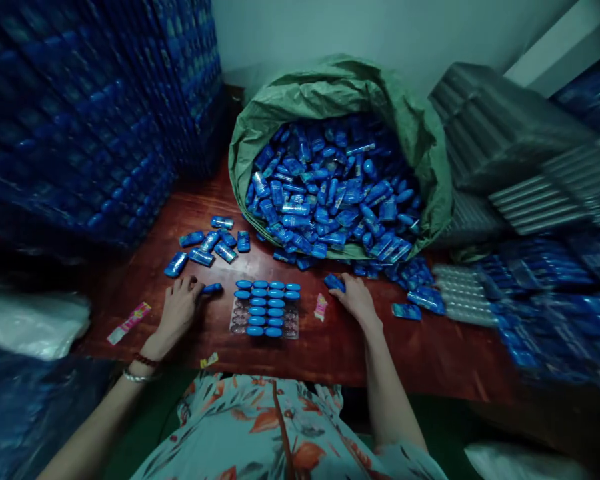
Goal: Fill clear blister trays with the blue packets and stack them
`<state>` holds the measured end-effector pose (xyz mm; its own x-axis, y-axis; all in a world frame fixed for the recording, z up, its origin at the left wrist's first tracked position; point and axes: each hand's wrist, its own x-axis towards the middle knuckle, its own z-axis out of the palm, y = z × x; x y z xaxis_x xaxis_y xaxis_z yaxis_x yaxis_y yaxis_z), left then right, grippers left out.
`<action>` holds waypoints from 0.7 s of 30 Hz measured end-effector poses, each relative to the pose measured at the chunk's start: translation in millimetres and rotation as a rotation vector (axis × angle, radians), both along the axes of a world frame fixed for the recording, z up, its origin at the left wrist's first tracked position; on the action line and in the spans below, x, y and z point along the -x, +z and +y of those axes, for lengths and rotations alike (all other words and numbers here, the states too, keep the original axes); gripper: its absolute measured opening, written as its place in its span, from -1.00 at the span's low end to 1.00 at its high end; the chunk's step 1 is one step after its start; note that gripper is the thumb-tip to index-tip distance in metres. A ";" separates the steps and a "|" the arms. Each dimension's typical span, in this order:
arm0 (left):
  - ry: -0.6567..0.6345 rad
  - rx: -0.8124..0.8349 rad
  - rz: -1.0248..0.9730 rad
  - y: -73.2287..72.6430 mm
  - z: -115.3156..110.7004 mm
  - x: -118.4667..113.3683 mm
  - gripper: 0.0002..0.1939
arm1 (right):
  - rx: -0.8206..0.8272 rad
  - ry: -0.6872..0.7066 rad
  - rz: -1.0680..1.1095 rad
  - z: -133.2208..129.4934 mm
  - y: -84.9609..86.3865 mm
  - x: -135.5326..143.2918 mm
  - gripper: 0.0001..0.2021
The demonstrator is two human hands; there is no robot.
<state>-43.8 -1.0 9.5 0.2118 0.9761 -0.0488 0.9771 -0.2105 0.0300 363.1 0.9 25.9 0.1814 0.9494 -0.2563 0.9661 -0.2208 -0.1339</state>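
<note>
Blue stack (105, 133): glossy packs tower beside the tabletop (305, 357).
Left hand (179, 303): its fingers touch a smooth blue piece (213, 289); from here I can't tell whether they pinch it.
Clear tray (291, 325): thin moulded plastic, lying between both hands, probably for easy reach; oval blue inserts (259, 302) fill its middle columns, bare pockets showing either side.
Green sack (433, 153): crinkled, mouth facing the person, likely for access, heaped with shiny packets (330, 193).
Right hand (357, 300): fingers clamped on a blue packet (333, 283).
Grey trays (500, 127): ridged, stacked.
</note>
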 end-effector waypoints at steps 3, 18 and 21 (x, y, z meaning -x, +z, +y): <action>0.033 0.030 -0.081 -1.3 -13.8 -1.6 -0.72 | -0.017 0.117 0.070 -21.4 -11.1 12.9 -0.74; -0.086 -0.032 -0.870 14.2 -1.6 -20.3 -0.82 | -0.313 0.082 0.582 -68.1 23.2 36.4 -0.77; -0.026 -0.068 -0.977 16.0 -14.3 -30.7 -0.85 | -0.380 0.113 0.658 -61.6 18.3 56.6 -0.78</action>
